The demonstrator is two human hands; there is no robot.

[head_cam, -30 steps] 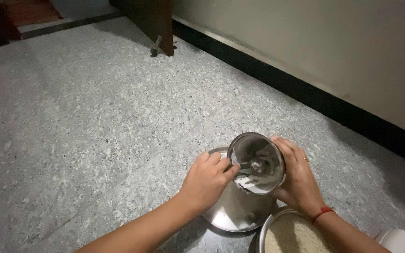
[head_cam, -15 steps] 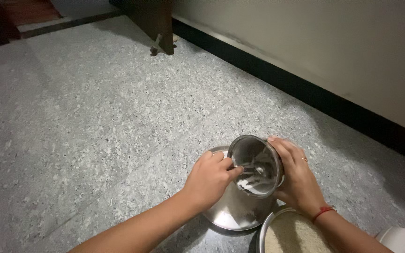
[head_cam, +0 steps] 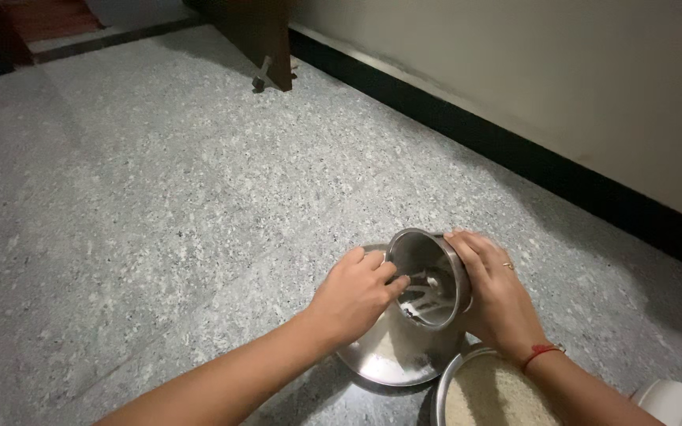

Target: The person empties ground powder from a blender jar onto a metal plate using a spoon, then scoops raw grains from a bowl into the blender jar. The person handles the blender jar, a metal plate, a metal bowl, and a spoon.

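My right hand (head_cam: 495,296) grips a steel grinder jar (head_cam: 429,278) from the right and holds it tilted toward me and to the left, its blades showing inside with white powder on them. My left hand (head_cam: 353,298) is at the jar's rim with its fingers reaching into the mouth. Under the jar lies a round steel plate (head_cam: 392,355) with some pale powder on it. A red thread circles my right wrist and a ring is on one finger.
A steel bowl (head_cam: 483,394) of pale grain sits at the bottom right, with a white object (head_cam: 680,406) beside it. Grey speckled floor (head_cam: 159,197) spreads around. A dark wooden furniture leg (head_cam: 266,47) stands at the back by the wall with its black skirting (head_cam: 515,154).
The jar has tipped further down toward the plate, and more powder now lies on the plate. Both hands have stayed on the jar.
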